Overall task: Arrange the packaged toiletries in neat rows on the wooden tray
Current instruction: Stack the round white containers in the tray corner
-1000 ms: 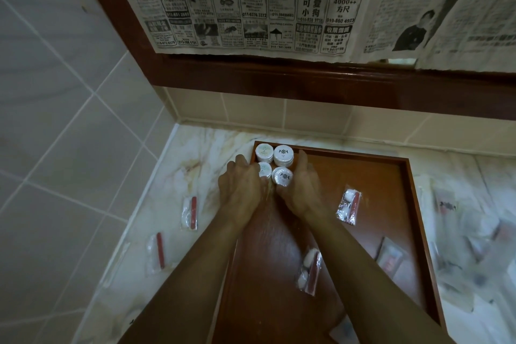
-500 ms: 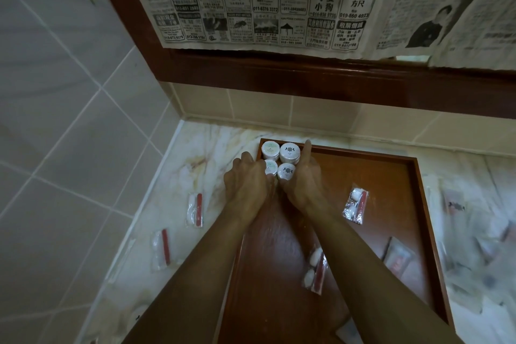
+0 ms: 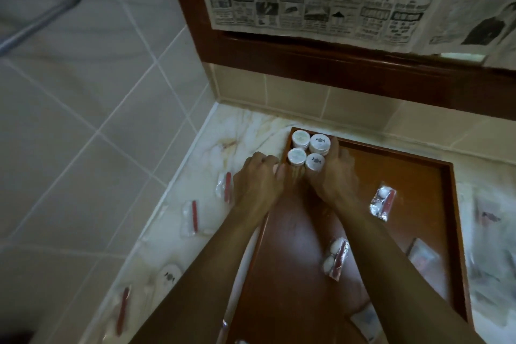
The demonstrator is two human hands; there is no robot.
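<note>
Four round white tubs (image 3: 308,149) are sitting two by two in the wooden tray's (image 3: 449,204) far left corner. The right hand (image 3: 333,173), fingers extended, is pressing their right side; the left hand (image 3: 258,181), loosely curled, is gripping the tray's left rim. Pushing gently should be squaring them without toppling any.

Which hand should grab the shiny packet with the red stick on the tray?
The right hand, probably: the packet lies right beside it on the tray, while the left hand sits over the tray's far edge.
</note>
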